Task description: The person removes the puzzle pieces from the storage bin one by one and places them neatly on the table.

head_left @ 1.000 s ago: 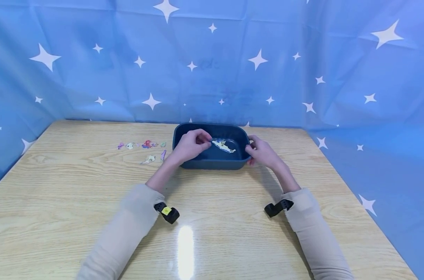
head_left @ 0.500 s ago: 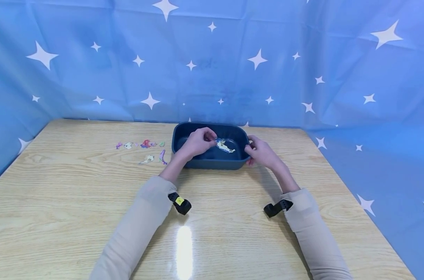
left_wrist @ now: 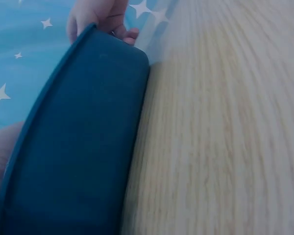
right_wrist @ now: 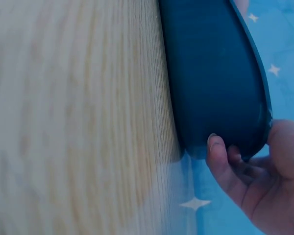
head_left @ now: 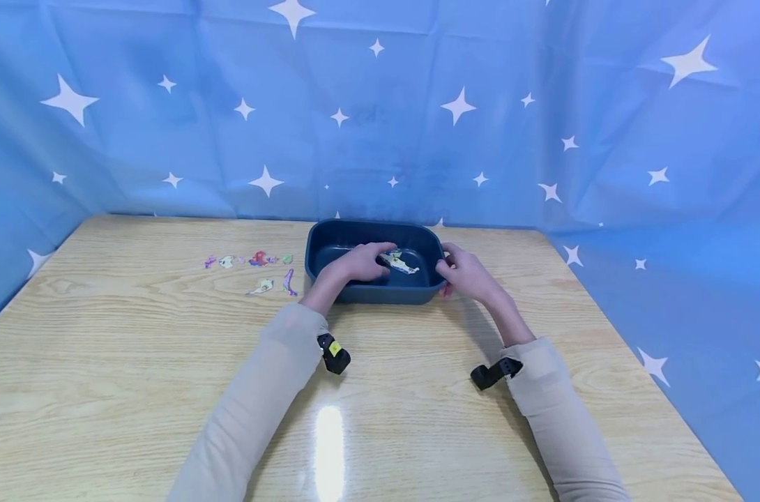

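Note:
A dark blue rectangular plastic bin (head_left: 383, 294) stands near the back of the table. Inside it lie flat, cream, yellow and blue cut-out pieces (head_left: 405, 265) that look like stickers. My left hand (head_left: 360, 263) reaches over the front rim into the bin, fingertips at the left end of those pieces; I cannot tell whether it pinches one. In the left wrist view, the bin's wall (left_wrist: 73, 137) hides most of that hand. My right hand (head_left: 470, 274) grips the bin's right end, thumb at the rim and fingers curled against the outer wall (right_wrist: 220, 83).
Left of the bin, small flat cut-outs lie in two loose rows: a red-and-blue one (head_left: 258, 259), a green one (head_left: 287, 259), a white one (head_left: 226, 261), a cream one (head_left: 262, 286), a purple one (head_left: 289, 282). A blue star-patterned cloth (head_left: 392, 139) hangs behind the wooden table (head_left: 135, 362).
My left hand has moved right and lower into the bin, its fingers now spread toward the cut-outs. The right hand keeps its grip on the bin's right end.

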